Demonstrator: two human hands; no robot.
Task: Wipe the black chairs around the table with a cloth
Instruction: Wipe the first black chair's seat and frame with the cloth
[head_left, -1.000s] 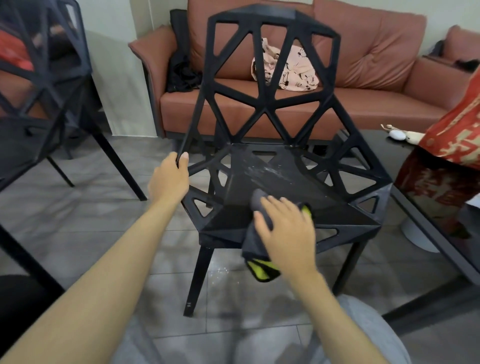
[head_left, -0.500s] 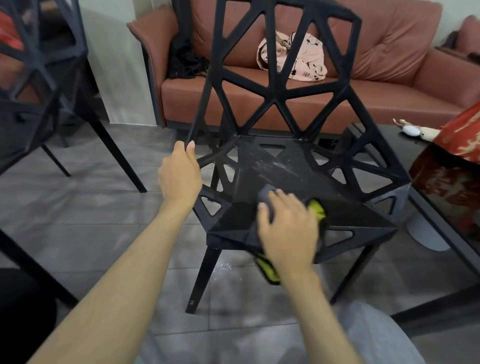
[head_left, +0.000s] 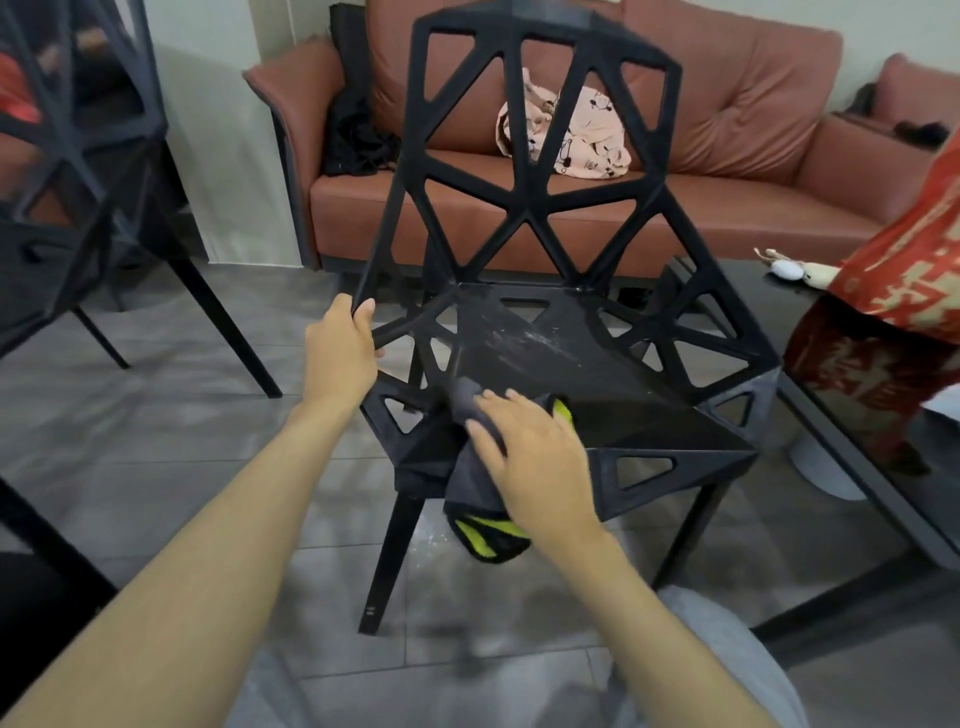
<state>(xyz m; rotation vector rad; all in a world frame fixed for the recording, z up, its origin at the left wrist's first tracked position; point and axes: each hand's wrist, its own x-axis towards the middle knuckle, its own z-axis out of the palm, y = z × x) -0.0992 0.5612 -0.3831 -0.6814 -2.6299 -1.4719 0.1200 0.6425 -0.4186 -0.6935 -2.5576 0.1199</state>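
Black lattice chair (head_left: 540, 218), seat dusty; left hand (head_left: 340, 353) grips frame, right hand (head_left: 540, 462) presses cloth (head_left: 480, 488)

Two black chairs were in view: one (head_left: 540, 249) near the centre, one (head_left: 78, 171) far left. There was one cloth (head_left: 475, 480), one sofa (head_left: 727, 171) beyond, one table (head_left: 841, 395) right, and two hands (head_left: 340, 353) (head_left: 540, 462).

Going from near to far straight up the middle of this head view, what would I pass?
Right hand pressing the cloth → dusty chair seat → chair backrest → pink garment on the brown sofa.
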